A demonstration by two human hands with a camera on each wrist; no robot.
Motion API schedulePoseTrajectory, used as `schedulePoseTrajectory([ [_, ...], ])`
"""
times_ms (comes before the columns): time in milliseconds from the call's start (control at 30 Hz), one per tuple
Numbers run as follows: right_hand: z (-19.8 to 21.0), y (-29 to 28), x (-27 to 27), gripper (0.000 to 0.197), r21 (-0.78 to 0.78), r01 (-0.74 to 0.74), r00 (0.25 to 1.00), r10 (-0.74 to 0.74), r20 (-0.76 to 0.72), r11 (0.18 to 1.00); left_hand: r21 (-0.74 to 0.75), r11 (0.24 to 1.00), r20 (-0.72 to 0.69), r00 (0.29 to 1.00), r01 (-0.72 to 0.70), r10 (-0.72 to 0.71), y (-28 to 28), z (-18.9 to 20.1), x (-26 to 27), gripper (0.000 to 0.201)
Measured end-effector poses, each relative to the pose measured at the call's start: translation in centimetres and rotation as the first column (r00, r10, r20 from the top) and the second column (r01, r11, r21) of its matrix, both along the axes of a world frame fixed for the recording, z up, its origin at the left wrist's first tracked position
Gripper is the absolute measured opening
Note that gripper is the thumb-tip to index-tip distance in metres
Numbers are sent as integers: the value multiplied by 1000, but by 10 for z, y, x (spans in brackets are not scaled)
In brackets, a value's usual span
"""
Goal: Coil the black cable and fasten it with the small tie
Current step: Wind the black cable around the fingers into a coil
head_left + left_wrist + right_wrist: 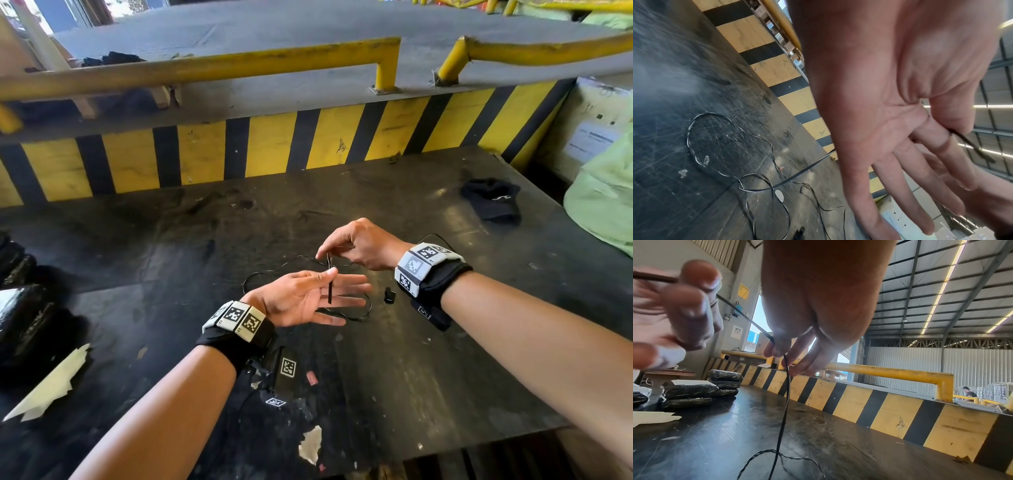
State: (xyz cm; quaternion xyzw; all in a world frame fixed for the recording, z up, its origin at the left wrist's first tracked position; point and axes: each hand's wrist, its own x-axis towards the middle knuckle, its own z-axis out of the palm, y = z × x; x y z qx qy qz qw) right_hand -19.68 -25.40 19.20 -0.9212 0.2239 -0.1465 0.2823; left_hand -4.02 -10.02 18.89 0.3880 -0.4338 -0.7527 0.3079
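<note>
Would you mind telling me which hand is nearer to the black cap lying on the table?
Right. The right hand is closer to the black cap, which lies farther out toward that side; the left hand sits farther away.

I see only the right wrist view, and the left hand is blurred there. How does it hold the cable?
Observer: The left hand lies palm up. Its thumb pinches the cable against the forefinger, and a short end hangs across the palm.
Operator: Is the cable already coiled?
Observer: No. The left wrist view shows it in loose, uneven loops on the table.
Operator: Is the tie somewhere near?
Observer: I cannot make out a tie. The head view shows only a small black piece on the table, just beyond the left fingertips.
</note>
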Motion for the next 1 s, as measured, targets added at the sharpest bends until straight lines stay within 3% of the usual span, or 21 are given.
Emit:
schedulePoseTrajectory([
  [133, -6, 0, -5, 19, 157, 42, 997, -32, -66, 987, -11, 999, -81, 996, -46, 45, 0, 5, 3, 54],
  [200, -20, 3, -13, 13, 303, 90, 991, -56, -121, 949, -18, 995, -167, 981, -99, 95, -1, 12, 5, 54],
  [267, -44, 13, -19, 26, 416, 141, 985, -83, -154, 898, -25, 987, -247, 958, -160, 149, -4, 19, 10, 53],
  [300, -56, 23, -21, 23, 472, 135, 986, -73, -148, 871, -36, 982, -262, 950, -185, 169, -7, 21, 12, 53],
  [467, -106, 77, -18, 17, 600, 74, 992, 3, -127, 797, -99, 953, -194, 945, -287, 265, -18, 20, 24, 48],
  [600, -104, 94, -11, 18, 521, 4, 989, 73, -127, 853, -152, 940, -74, 952, -304, 296, -22, 9, 33, 43],
  [733, -87, 98, -2, 21, 336, -51, 944, 155, -291, 941, -144, 944, 52, 950, -298, 308, -22, -8, 44, 43],
  [867, -62, 89, 0, 22, 259, -48, 941, 131, -312, 965, -174, 939, 205, 921, -297, 330, -12, -22, 50, 47],
  [1000, -31, 76, 3, 17, 127, -35, 954, 71, -290, 991, -160, 940, 268, 904, -301, 335, -7, -42, 50, 45],
])
